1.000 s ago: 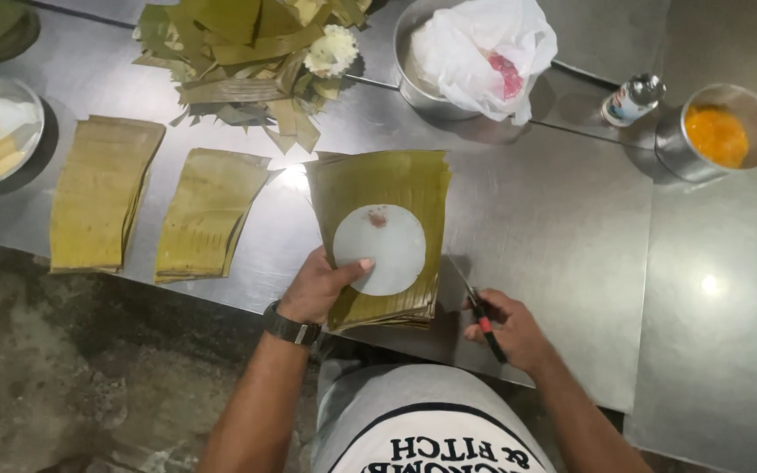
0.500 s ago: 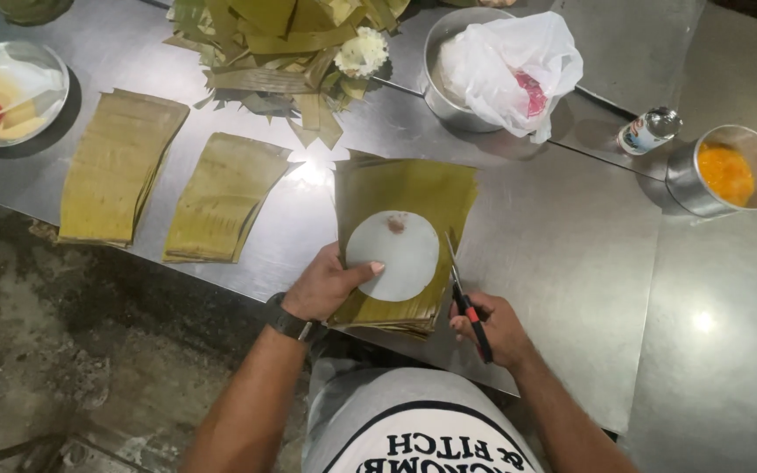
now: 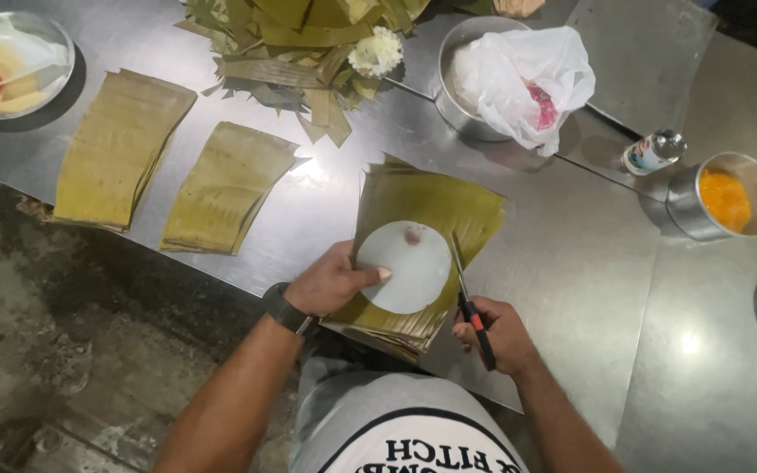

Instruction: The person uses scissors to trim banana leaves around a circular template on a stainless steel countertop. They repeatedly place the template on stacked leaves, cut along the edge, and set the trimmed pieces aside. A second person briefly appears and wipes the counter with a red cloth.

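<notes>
Pinning white disc [image 3: 403,265] on leaf stack [image 3: 422,250] under left hand [image 3: 330,282].
Clenching knife [image 3: 466,298] in right hand [image 3: 499,335], lying along disc's right edge.

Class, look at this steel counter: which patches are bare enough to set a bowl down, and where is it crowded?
Bare steel lies right of the stack of banana leaves under the white round template, toward the steel cup of orange paste, and in front of that cup. Crowded: the back edge, with the heap of leaf trimmings and the steel bowl holding a white plastic bag.
</notes>
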